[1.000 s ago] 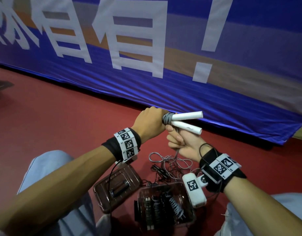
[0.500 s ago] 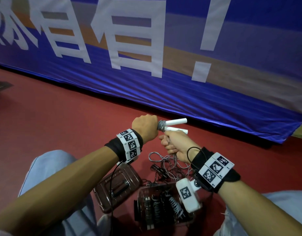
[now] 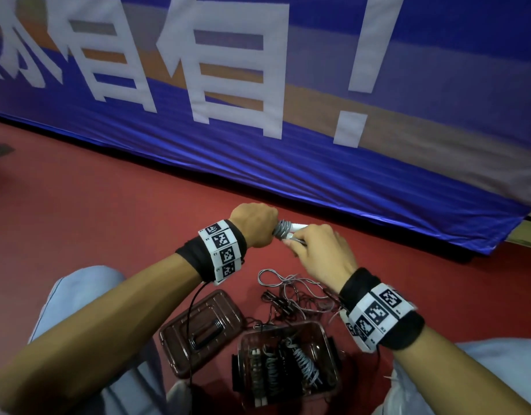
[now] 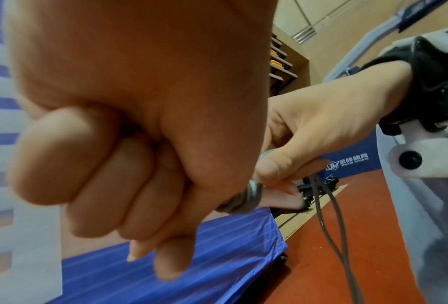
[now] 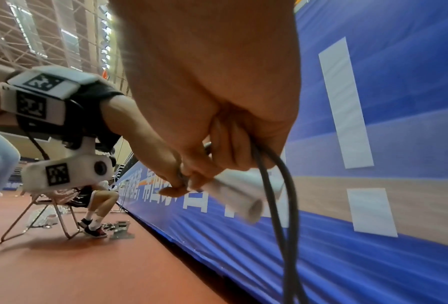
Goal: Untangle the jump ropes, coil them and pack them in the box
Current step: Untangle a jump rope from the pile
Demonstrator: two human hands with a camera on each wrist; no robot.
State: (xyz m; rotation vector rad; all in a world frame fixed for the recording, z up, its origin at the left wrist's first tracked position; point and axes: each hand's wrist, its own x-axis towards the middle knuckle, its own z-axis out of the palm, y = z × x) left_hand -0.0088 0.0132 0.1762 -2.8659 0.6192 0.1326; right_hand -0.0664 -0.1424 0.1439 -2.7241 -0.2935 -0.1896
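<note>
Left hand (image 3: 253, 224) makes a tight fist around the two white handles (image 5: 239, 194), which point sideways toward the right hand (image 3: 319, 254). That hand pinches the grey rope (image 3: 282, 230) right at the coil (loose rope hangs down from it). Below both hands, near the knees, sits the box (image 3: 327, 333) on the floor.

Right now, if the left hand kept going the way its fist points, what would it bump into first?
Probably the right hand, which sits right beside the left hand on the white handles. Beyond it hangs the blue banner; depth is unclear.
</note>
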